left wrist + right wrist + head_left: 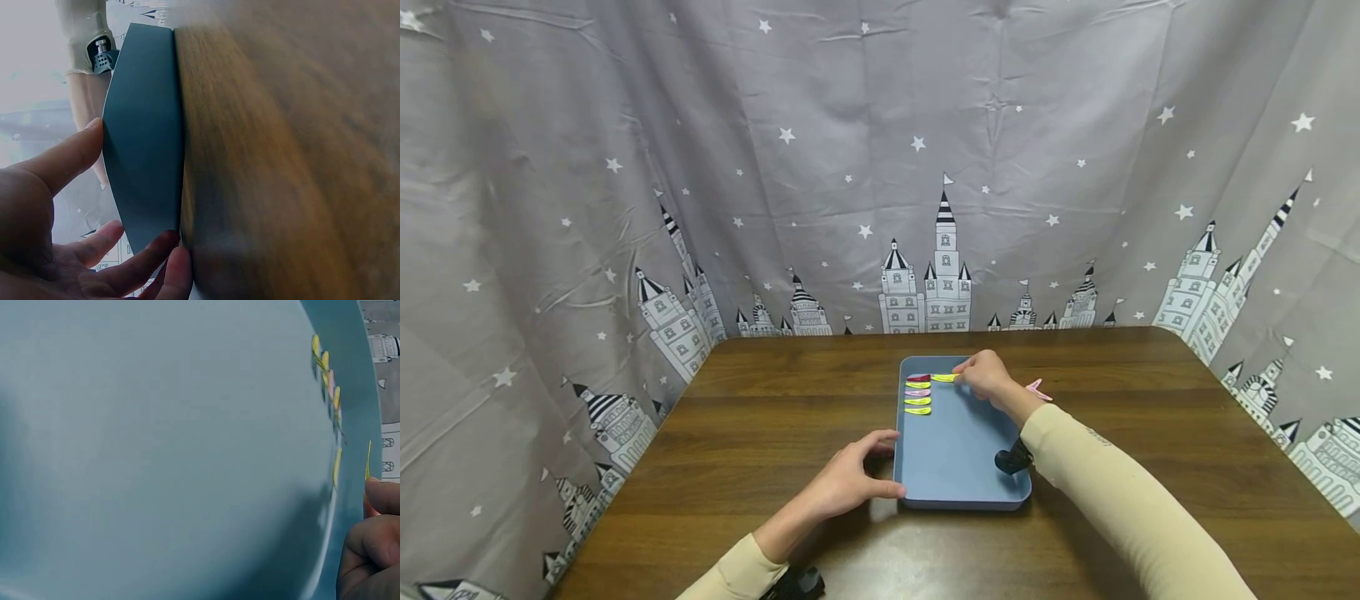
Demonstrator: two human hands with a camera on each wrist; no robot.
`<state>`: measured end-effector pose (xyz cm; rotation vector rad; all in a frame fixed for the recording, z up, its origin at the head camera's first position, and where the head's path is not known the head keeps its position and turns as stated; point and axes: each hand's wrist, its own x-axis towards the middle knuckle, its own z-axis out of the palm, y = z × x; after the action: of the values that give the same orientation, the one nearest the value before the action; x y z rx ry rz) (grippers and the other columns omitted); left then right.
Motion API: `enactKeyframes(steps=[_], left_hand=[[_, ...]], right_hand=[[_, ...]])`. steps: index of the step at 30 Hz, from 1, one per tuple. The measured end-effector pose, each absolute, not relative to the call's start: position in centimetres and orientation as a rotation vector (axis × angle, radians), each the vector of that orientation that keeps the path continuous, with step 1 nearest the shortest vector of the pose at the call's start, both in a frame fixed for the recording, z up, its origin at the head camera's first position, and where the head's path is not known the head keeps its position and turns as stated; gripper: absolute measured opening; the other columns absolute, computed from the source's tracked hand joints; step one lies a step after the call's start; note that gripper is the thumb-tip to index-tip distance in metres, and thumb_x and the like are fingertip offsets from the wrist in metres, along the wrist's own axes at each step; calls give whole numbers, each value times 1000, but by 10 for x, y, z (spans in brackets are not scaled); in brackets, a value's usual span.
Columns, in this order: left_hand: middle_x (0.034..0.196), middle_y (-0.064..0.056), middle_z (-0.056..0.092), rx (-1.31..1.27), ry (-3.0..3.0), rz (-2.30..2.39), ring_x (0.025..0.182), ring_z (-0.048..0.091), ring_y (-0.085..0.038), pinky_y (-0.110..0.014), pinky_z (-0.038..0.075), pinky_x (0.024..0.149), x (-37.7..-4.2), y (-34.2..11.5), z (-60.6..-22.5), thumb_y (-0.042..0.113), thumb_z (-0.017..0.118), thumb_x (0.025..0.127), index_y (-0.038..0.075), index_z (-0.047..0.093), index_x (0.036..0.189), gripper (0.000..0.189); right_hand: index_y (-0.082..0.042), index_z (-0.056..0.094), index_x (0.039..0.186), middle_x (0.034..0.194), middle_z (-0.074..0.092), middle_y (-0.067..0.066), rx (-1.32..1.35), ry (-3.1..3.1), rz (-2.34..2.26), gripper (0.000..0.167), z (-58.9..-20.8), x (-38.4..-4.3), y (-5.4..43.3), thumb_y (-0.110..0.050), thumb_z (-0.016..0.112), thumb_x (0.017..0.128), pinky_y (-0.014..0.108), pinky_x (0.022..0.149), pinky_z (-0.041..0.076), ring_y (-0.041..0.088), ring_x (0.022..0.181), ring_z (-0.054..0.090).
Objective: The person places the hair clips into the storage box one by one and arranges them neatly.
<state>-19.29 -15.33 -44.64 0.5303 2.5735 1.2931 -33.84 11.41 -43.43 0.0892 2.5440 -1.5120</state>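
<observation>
A blue-grey tray (962, 467) lies on the wooden table. Along its left side runs a column of hair clips: a dark red one (918, 377) at the far end, then yellow ones and a pink one (917, 392). My right hand (988, 377) pinches a yellow hair clip (368, 461) between thumb and finger, near the tray's far end, right of the red clip. A second yellow shape shows on the tray beside it in the right wrist view; clip or reflection, I cannot tell. My left hand (853, 475) touches the tray's left wall with thumb and fingers extended.
A pink hair clip (1037, 389) shows just beyond my right wrist, partly hidden by the arm. A grey curtain (820, 208) with stars and castles hangs behind the table (760, 442). Dark wrist devices sit on both arms.
</observation>
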Motion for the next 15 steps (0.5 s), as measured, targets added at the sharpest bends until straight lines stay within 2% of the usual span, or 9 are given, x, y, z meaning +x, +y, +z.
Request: enactKeyframes(steps=[4,10,15], left_hand=[[132,-13,65,533,2574,1292,128,56,-32,-58,38,107,-193,-153,-447,33,87,78,12,50,145,80],[132,-13,65,540,2577,1300,128,57,-32,-58,38,107,-193,-153,-447,33,88,77,12,50,145,80],[132,-14,65,533,2577,1299,128,56,-32,-58,37,108,-193,-154,-446,33,87,77,11,50,145,80]], right_hand=[[3,74,109,81,70,14,103,2557,-1484,20,-440,-337,111,-2,68,91,23,40,24,6,39,24],[0,75,111,101,71,14,140,2591,-1444,20,-444,-336,109,-5,65,94,22,41,27,6,39,28],[1,74,113,92,71,12,139,2581,-1442,22,-448,-336,106,-4,64,94,22,41,26,5,39,28]])
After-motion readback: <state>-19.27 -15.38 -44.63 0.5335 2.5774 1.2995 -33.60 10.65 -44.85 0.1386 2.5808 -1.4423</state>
